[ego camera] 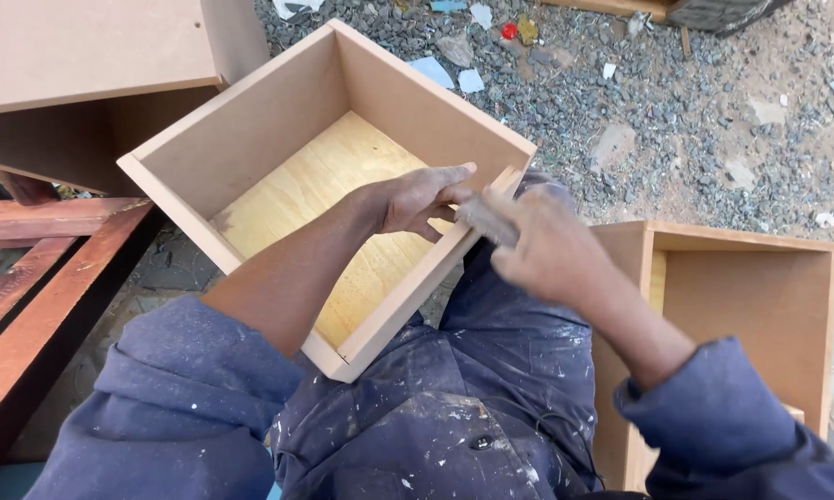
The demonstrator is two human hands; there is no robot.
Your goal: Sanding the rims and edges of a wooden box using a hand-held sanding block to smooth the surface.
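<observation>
Two hands (417, 199) (551, 250), smooth fibreboard drawer box (250, 139)
</observation>
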